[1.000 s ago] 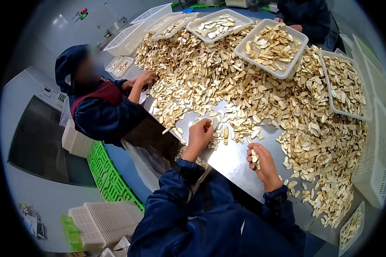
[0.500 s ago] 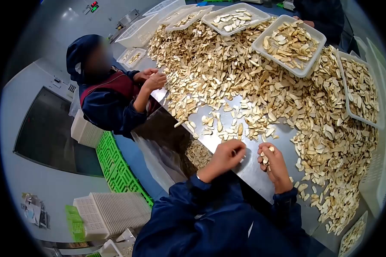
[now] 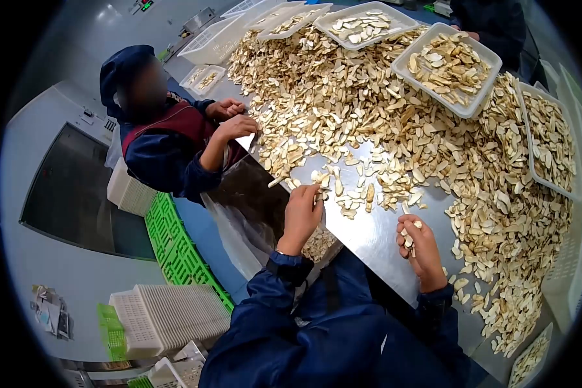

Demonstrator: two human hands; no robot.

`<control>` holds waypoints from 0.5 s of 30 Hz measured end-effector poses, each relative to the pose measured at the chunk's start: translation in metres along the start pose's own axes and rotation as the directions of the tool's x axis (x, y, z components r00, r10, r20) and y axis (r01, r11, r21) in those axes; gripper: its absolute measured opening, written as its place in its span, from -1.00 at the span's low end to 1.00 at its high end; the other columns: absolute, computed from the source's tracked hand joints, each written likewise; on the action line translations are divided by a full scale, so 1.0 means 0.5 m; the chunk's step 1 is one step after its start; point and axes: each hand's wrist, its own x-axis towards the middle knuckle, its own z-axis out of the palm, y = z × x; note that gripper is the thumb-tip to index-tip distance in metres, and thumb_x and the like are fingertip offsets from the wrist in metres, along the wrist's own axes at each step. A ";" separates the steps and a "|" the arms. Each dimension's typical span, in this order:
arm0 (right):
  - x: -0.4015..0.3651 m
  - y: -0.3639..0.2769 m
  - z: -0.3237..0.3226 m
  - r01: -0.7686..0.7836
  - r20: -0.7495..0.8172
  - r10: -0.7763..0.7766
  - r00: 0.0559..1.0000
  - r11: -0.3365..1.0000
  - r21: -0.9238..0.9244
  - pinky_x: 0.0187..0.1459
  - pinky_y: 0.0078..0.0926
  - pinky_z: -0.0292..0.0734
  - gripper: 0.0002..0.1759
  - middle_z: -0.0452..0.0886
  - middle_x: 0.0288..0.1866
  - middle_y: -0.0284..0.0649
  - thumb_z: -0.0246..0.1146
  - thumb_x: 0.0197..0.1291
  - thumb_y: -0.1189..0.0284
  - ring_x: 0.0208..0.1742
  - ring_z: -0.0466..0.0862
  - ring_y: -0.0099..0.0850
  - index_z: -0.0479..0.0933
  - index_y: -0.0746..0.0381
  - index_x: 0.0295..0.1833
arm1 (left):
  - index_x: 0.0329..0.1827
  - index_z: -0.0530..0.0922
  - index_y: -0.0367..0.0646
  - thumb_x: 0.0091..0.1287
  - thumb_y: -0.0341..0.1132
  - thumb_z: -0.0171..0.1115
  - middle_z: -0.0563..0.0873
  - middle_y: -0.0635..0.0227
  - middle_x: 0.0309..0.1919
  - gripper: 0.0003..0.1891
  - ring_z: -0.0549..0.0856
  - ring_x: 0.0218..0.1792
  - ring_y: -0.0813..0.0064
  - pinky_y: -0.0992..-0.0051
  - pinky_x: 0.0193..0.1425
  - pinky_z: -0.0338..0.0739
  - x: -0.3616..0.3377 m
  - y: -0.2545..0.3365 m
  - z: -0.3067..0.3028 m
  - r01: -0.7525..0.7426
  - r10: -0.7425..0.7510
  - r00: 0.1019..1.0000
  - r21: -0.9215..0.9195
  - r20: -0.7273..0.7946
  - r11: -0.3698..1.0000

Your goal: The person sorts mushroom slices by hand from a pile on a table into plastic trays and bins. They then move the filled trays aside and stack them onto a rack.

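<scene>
Pale, dried mushroom slices [image 3: 362, 123] lie in a big heap over the metal table [image 3: 362, 239], with a thin scatter of them near its front edge. My left hand [image 3: 301, 218] is at that edge, fingers curled and fingertips at a few slices [image 3: 321, 187]; a slice seems pinched there, though the fingers partly hide it. Further right, above bare metal, my right hand [image 3: 423, 249] is closed around several mushroom slices [image 3: 409, 234], which stick out between thumb and fingers.
Plastic trays of slices [image 3: 446, 68] rest on and around the heap. A co-worker [image 3: 168, 129] in dark blue works at the left edge; another person [image 3: 491, 29] is at the far side. Stacked white trays [image 3: 168, 320] and green plastic crates [image 3: 181, 242] stand left. Slices lie in a bin below the edge.
My left hand has moved left and forward, away from my right hand, to the slices at the table edge. My right hand keeps its slices. The co-worker's hands have moved apart.
</scene>
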 end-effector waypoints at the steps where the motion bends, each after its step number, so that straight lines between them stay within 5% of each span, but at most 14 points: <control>1: -0.001 0.000 0.000 0.000 0.001 0.000 1.000 1.000 0.004 -0.50 -0.70 0.40 -0.79 0.57 -0.22 -0.40 0.18 0.52 0.34 -0.34 0.58 -0.65 0.52 0.22 0.11 | -0.01 0.64 -0.22 0.24 -0.49 0.33 0.65 0.12 -0.11 -0.75 0.65 -0.06 -0.01 0.16 -0.01 0.58 -0.004 -0.007 0.005 0.002 -0.003 1.000 0.007 0.031 1.000; 3: -0.002 -0.001 0.000 0.000 0.001 0.000 1.000 1.000 0.014 -0.50 -0.70 0.40 -0.79 0.57 -0.22 -0.40 0.18 0.52 0.35 -0.34 0.57 -0.65 0.52 0.22 0.11 | 0.02 0.63 -0.20 0.24 -0.49 0.34 0.66 0.13 -0.11 -0.72 0.66 -0.05 -0.01 0.17 0.00 0.59 -0.007 -0.004 0.005 0.045 -0.046 0.995 0.016 0.088 0.999; 6: 0.000 0.000 -0.002 0.000 0.007 0.000 1.000 1.000 0.015 -0.49 -0.70 0.41 -0.79 0.57 -0.22 -0.39 0.18 0.52 0.35 -0.35 0.57 -0.65 0.52 0.22 0.11 | -0.01 0.64 -0.20 0.24 -0.47 0.36 0.65 0.13 -0.12 -0.74 0.67 -0.18 0.07 0.21 -0.08 0.58 -0.004 0.005 0.015 -0.002 0.008 0.996 0.063 -0.083 0.998; 11: 0.001 0.000 -0.001 -0.007 0.001 0.007 1.000 1.000 0.008 -0.48 -0.69 0.40 -0.80 0.56 -0.21 -0.39 0.16 0.53 0.36 -0.36 0.56 -0.64 0.52 0.24 0.10 | 0.01 0.62 -0.24 0.24 -0.39 0.41 0.63 0.12 0.04 -0.70 0.62 0.07 0.02 0.22 0.15 0.55 -0.008 0.075 0.025 -0.123 0.128 0.991 -0.111 0.032 0.986; 15: -0.002 -0.004 -0.002 -0.001 -0.004 0.001 1.000 1.000 0.002 -0.49 -0.68 0.40 -0.80 0.56 -0.21 -0.39 0.16 0.53 0.36 -0.36 0.56 -0.64 0.52 0.24 0.10 | -0.21 0.66 -0.20 0.22 -0.34 0.46 0.64 0.17 0.05 -0.82 0.61 0.10 0.05 0.24 0.16 0.55 -0.011 0.084 0.027 -0.214 0.227 0.965 -0.104 0.131 0.971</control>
